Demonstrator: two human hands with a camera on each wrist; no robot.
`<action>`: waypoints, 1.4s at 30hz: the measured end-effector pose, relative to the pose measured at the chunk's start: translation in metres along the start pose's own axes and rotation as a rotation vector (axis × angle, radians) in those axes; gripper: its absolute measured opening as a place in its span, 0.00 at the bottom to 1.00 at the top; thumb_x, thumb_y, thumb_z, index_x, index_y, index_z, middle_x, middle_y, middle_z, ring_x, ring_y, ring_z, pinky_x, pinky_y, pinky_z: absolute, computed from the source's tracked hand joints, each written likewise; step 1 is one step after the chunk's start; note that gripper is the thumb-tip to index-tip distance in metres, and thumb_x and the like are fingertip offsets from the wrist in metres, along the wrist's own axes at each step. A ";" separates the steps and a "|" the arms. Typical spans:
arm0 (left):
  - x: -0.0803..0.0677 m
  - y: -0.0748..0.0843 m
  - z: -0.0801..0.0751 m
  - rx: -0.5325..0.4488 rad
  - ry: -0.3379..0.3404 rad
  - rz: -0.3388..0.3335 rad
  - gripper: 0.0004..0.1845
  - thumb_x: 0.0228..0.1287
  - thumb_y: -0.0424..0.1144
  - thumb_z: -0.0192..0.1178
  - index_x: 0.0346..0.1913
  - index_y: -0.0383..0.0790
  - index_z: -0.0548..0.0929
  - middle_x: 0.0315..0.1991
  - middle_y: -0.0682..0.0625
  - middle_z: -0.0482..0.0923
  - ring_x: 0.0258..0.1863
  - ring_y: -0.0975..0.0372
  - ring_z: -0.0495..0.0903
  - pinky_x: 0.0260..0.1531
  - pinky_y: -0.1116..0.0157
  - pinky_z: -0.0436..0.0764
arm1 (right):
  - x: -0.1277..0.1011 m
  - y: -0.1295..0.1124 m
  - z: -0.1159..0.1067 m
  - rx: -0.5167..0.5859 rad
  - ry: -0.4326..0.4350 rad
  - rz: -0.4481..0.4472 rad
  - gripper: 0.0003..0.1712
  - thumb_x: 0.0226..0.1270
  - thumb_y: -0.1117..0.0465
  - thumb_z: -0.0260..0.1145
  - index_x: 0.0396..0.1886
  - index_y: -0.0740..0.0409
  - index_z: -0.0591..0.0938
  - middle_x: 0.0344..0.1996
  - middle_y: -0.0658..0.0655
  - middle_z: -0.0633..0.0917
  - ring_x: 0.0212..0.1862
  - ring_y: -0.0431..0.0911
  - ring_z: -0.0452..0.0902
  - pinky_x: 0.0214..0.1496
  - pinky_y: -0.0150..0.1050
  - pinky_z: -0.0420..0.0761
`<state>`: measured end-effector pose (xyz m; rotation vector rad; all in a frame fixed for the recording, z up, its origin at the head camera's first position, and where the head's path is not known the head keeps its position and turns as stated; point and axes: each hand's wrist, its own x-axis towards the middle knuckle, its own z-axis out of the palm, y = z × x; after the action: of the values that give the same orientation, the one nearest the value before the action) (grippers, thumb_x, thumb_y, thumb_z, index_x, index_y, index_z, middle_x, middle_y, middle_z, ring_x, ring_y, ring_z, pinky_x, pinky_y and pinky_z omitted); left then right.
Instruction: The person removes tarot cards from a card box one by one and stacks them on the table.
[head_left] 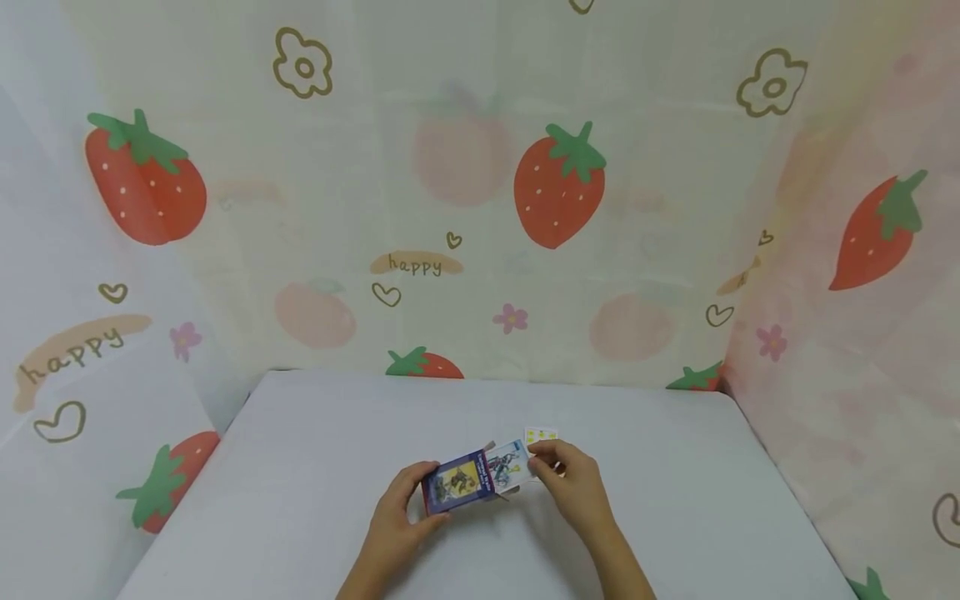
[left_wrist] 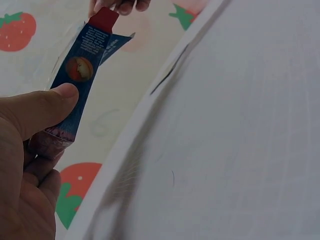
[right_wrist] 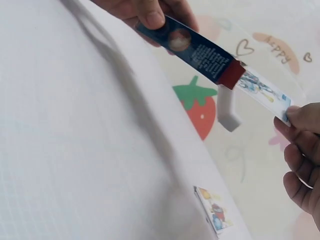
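Note:
My left hand (head_left: 423, 498) grips a small dark blue card box (head_left: 457, 482) just above the white table (head_left: 300, 467), thumb pressed on its side (left_wrist: 65, 95). A picture card (head_left: 508, 465) sticks partly out of the box's open end, and my right hand (head_left: 542, 463) pinches its far edge. The right wrist view has the box (right_wrist: 195, 47) running diagonally, with an open white flap (right_wrist: 227, 107) hanging under the card (right_wrist: 262, 90), which my right fingers (right_wrist: 300, 120) hold. One more card (head_left: 542, 435) lies flat on the table just beyond my right hand.
A strawberry-print cloth (head_left: 480, 208) hangs as a backdrop behind the table and on both sides. The table's far edge (head_left: 487, 379) runs close behind the hands. The loose card (right_wrist: 214, 216) lies near that edge in the right wrist view.

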<state>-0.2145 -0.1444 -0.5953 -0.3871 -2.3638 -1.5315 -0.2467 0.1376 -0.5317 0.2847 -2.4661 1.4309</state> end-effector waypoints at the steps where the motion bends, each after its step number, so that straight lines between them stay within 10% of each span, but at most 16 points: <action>1: 0.000 0.000 0.000 -0.001 0.000 -0.004 0.43 0.43 0.29 0.82 0.66 0.48 0.78 0.65 0.54 0.76 0.69 0.55 0.74 0.74 0.62 0.69 | 0.000 0.000 -0.002 -0.006 0.004 -0.012 0.09 0.62 0.65 0.75 0.41 0.51 0.88 0.29 0.44 0.86 0.33 0.37 0.78 0.36 0.29 0.82; 42: 0.001 -0.003 -0.005 -0.037 0.011 -0.037 0.43 0.45 0.28 0.81 0.67 0.52 0.77 0.66 0.56 0.75 0.70 0.56 0.72 0.76 0.64 0.66 | 0.044 -0.002 -0.046 -0.107 -0.075 -0.117 0.09 0.69 0.63 0.71 0.47 0.51 0.88 0.34 0.46 0.86 0.38 0.40 0.77 0.41 0.31 0.82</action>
<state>-0.2161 -0.1497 -0.5956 -0.3441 -2.3503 -1.5922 -0.2814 0.1753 -0.4941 0.4586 -2.5287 1.2588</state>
